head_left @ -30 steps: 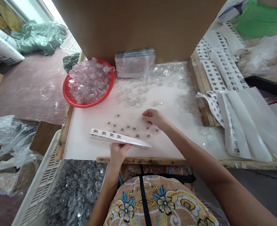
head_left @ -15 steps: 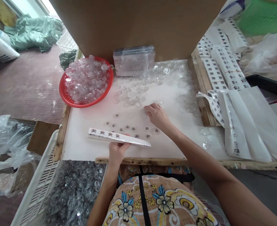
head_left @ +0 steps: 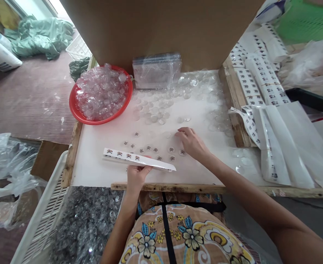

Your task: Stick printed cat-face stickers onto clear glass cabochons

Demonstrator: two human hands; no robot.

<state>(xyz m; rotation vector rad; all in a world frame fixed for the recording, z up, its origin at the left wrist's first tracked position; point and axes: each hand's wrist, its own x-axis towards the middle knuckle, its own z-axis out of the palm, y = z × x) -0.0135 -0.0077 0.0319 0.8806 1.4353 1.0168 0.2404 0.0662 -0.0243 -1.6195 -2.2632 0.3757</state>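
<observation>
My left hand [head_left: 137,175] is closed around a folded white strip of stickers [head_left: 150,161], held at a slant over the table's front. A row of small dark cartoon-face prints shows on the strip's left part. My right hand [head_left: 192,142] hovers low over the white tabletop with bent fingers slightly apart, and nothing shows between them. Just left of its fingertips lies a clear round disc [head_left: 167,135]. Several discs bearing a face sticker [head_left: 171,150] are spread between the two hands. Farther back lie many plain clear discs [head_left: 154,119].
A red basin [head_left: 80,119] heaped with clear round pieces stands at the back left. Behind the table rises a large cardboard panel [head_left: 161,29], with a plastic-wrapped pack [head_left: 156,75] against it. Sticker sheets [head_left: 270,82] lie right of a wooden edge [head_left: 237,102]. A white crate [head_left: 47,209] stands below left.
My right hand has drawn back to the right and slightly toward me, leaving the clear disc by its fingertips and uncovering another behind. My left hand and the strip stay nearly still.
</observation>
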